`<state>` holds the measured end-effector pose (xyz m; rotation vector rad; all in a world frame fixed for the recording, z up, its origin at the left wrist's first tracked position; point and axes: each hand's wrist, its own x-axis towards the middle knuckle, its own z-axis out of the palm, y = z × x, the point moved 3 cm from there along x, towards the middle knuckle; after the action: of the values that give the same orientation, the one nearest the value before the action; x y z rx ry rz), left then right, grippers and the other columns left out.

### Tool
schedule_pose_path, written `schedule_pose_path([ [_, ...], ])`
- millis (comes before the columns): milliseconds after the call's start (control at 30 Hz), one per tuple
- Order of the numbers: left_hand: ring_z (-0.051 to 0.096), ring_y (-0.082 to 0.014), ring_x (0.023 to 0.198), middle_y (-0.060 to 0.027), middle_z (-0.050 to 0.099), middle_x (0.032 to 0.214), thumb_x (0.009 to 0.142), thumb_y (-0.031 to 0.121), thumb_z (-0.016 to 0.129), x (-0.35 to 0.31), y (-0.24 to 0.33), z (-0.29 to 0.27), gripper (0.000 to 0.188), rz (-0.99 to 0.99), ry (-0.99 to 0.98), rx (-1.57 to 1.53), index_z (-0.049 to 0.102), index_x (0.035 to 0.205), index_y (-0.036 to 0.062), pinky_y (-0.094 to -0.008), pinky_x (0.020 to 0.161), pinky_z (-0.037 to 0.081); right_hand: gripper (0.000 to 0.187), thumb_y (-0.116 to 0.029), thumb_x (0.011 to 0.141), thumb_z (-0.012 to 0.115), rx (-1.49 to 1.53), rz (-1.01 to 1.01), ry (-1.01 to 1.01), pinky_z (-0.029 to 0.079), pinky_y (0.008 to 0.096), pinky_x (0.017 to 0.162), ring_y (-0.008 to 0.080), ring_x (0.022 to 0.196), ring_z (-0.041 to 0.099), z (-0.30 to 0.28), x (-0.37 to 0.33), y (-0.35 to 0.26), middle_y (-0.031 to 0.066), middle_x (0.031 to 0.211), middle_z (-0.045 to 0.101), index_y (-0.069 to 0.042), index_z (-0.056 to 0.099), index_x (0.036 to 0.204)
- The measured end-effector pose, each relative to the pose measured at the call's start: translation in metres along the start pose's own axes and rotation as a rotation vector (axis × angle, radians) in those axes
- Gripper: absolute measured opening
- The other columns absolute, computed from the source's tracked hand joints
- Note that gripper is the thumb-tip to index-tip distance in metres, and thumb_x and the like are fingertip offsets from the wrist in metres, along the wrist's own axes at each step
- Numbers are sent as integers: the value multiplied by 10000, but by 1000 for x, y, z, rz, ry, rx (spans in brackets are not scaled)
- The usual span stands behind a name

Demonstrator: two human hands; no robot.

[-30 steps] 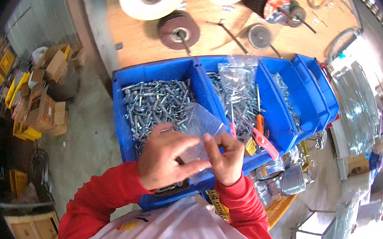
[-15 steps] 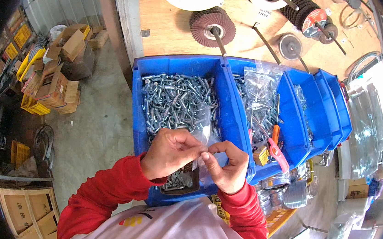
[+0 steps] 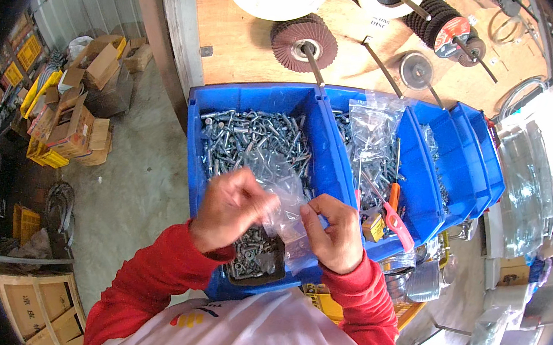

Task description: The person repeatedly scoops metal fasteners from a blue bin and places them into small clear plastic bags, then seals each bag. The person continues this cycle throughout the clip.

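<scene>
Between my two hands is a clear plastic bag [image 3: 289, 217], spread over the front of a blue bin. My right hand [image 3: 336, 235] pinches the bag's right side between thumb and fingers. My left hand [image 3: 233, 209], blurred by motion, has thumb and fingertips together at the bag's left side. Beneath and beyond the bag, the blue bin [image 3: 194, 144] holds a heap of bent metal hooks and bolts [image 3: 253, 134]. A small dark tray [image 3: 256, 279] of small metal hardware sits at the bin's front, partly under my left wrist.
More blue bins [image 3: 435, 184] stand to the right, one holding a clear bag [image 3: 373, 125], an orange-handled screwdriver [image 3: 395, 196] and a pink-handled tool [image 3: 399, 228]. Abrasive discs [image 3: 304, 42] hang on rods from the wooden board behind. Cardboard boxes [image 3: 71, 127] sit on the floor at left.
My hands have moved apart, the left one going left and slightly up. The plastic bag is now spread wider between them, and more of the dark tray shows.
</scene>
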<state>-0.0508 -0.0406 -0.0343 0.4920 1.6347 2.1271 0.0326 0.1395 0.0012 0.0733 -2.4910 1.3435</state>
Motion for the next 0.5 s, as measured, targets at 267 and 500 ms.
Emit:
schedule_pose_path([
  [267,629,-278,655,-88,523,762,746,11,699,-6,38,12,353,611,88,1350,739,1073,137,-425,573,511,233,-127,831,685,-315,-174,150,480,467,513,382,536,615,1,38,-9,181,601,584,-32,578,647],
  [500,704,-334,863,-197,729,1078,809,-64,611,27,29,-41,394,558,259,998,717,1185,-13,-391,773,556,228,-179,863,697,-185,-337,-172,504,511,580,394,596,638,42,82,-10,195,641,620,-27,635,705],
])
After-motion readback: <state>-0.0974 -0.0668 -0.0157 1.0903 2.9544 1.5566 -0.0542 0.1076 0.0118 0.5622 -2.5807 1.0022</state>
